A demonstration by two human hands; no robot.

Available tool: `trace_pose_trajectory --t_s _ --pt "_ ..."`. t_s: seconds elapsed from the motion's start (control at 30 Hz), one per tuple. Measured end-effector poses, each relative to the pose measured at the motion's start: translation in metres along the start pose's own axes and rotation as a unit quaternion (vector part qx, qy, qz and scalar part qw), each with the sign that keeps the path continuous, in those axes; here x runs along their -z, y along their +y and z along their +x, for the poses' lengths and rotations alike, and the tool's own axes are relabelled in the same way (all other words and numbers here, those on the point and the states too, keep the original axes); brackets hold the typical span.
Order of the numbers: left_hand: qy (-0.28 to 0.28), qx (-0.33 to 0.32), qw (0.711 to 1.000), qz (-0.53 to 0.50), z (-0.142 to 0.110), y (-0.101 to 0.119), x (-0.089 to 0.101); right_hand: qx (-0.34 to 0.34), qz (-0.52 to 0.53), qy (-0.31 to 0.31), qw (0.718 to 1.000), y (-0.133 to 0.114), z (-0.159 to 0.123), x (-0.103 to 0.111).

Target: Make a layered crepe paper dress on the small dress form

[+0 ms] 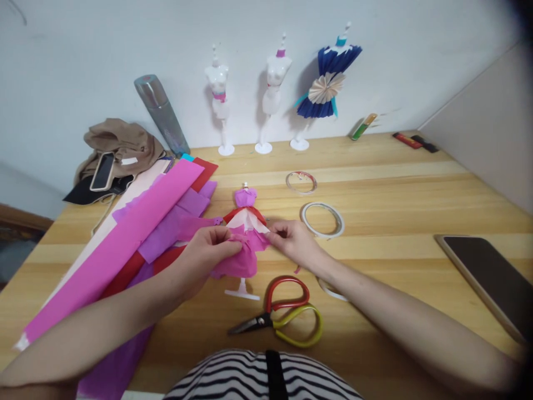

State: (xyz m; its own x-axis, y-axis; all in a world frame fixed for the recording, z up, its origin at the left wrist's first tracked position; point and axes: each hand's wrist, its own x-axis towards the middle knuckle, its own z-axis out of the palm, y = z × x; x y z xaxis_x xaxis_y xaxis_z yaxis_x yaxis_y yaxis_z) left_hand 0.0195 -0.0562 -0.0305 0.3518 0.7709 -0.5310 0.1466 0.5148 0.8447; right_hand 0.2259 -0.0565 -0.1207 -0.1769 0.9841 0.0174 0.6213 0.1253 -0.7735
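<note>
On the table in front of me a miniature dress form (242,289) wears a layered crepe-paper dress (245,200) in purple, red, pale pink and magenta. My left hand (219,248) is closed at the left of the skirt, pinching a piece of magenta crepe paper (239,265) between thumb and fingers. Across from it, my right hand (295,240) pinches the right edge of the skirt with its fingertips. Scissors (266,319) with one red and one yellow handle lie just below the form's base, their blades pointing left.
Crepe paper strips (125,244) pile up at left, beside a cap, a small phone (102,171) and a bottle (162,114). Dress forms (272,83) line the wall, one in a blue dress (331,83). Tape rolls (323,206) and a large phone (487,278) lie right.
</note>
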Motion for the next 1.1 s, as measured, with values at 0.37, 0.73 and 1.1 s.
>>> trace_pose_trajectory --t_s 0.37,0.73,1.1 --pt "0.006 0.033 0.999 -0.008 0.006 0.000 -0.004 0.003 -0.143 0.047 0.989 -0.022 -0.007 0.005" --pt "0.018 0.046 0.999 -0.024 0.021 0.010 -0.009 -0.010 0.027 -0.009 1.000 -0.013 0.001 0.008" --pt "0.009 0.088 0.996 0.017 0.049 0.030 -0.011 -0.005 0.072 -0.014 0.997 -0.009 0.002 0.009"
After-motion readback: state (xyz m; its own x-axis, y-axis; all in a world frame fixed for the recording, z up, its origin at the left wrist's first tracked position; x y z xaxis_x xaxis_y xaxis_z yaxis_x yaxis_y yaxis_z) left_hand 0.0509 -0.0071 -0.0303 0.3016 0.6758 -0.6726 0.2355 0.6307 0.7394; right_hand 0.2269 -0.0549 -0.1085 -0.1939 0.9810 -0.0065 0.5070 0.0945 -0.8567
